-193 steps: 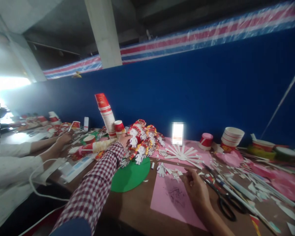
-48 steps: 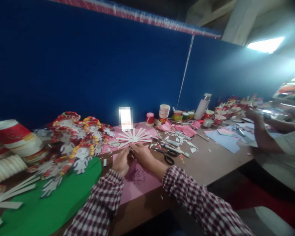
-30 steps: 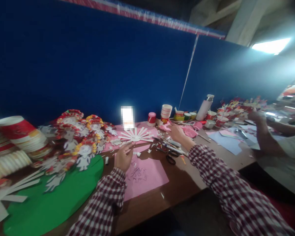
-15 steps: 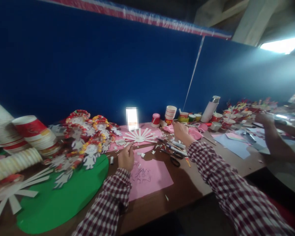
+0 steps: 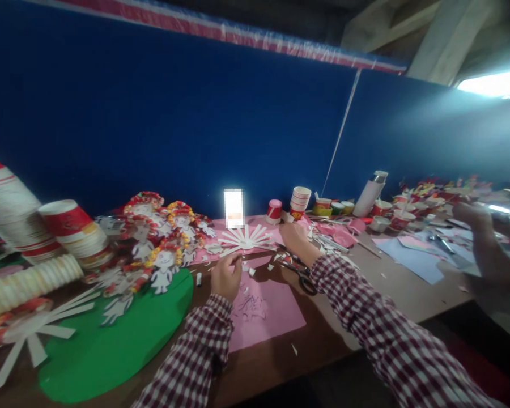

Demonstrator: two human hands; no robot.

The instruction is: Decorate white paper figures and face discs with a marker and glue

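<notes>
Left grip (image 5: 226, 276), loosely curled, sits left of pink paper (image 5: 276, 314); right grip (image 5: 296, 241), beyond scissors (image 5: 302, 277), bends downward; any hold unclear.

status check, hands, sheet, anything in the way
Left hand at left edge of pink sheet, hold unclear. Right hand just beyond scissors, hold unclear. White scraps loose between the hands.

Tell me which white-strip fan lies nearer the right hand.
The fan on pink paper, left of the right hand; the other fan overlaps the green disc.
</notes>
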